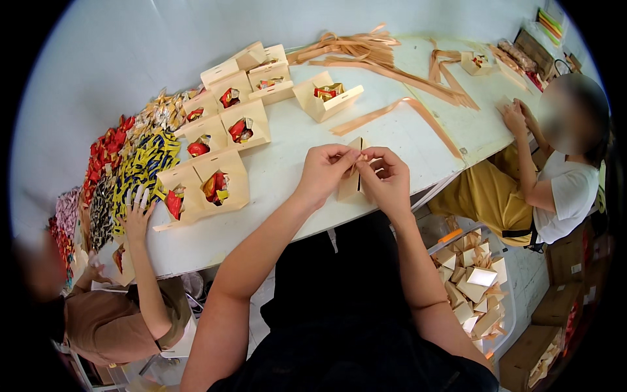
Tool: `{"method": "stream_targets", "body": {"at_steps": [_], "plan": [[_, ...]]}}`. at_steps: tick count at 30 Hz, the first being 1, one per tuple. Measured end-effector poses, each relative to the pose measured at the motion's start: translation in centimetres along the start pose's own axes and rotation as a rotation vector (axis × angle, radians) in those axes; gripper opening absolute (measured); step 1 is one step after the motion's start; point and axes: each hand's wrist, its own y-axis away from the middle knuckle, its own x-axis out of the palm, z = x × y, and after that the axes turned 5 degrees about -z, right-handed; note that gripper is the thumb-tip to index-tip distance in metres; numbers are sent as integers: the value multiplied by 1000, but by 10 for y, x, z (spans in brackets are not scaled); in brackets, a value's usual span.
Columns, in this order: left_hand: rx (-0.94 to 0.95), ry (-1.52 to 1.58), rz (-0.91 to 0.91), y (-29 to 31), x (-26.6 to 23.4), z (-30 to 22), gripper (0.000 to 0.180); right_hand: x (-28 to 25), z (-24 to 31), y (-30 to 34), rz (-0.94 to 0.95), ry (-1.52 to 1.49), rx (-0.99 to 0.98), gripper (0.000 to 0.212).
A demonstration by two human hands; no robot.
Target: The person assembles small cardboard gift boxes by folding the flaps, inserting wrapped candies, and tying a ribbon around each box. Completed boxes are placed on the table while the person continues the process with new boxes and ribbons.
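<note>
Near the table's front edge stands a small cream paper gift box (351, 190), with a dark gap down its middle. The fingertips of my left hand (326, 171) pinch at its top edge. My right hand (388, 179) pinches at the same spot, and its thumb nearly meets the left one. A bit of peach shows between the fingertips; whether it is ribbon I cannot tell. Just beyond my hands, a peach ribbon (375, 116) lies bent across the table. An open cream box (312, 104) with gold and red wrapped sweets inside stands behind my left hand.
Several filled boxes (236, 171) stand in rows at the left, beside heaps of wrapped sweets (147, 160). Ribbons (356, 52) lie at the back. Co-workers sit at both sides, one reaching into the sweets. A clear bin of finished boxes (471, 287) stands by my right arm.
</note>
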Motion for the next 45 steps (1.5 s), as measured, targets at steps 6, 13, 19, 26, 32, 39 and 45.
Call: {"method": "stream_targets", "body": {"at_steps": [6,13,19,26,32,39,45], "plan": [[180,-184,-297,-7,-2,18,17,-14,-24,7,-226,-111,-148,4],[594,-362,-114,87,8,0,13,-142,39,72,-357,159,-71,4],[801,-867,-578,210,-90,-6,31,-305,145,132,76,1260,118,20],[693,-1405,-827,246,-196,-44,61,-147,137,88,278,1091,-292,20],[459,-1595,-838,228,-255,-48,55,97,76,66,653,450,-705,42],[536,-1557,-672,229,-250,-28,51,223,1,58,650,504,-884,31],[643,-1507,-464,243,-174,-34,47,113,21,56,754,537,-875,17]]}}
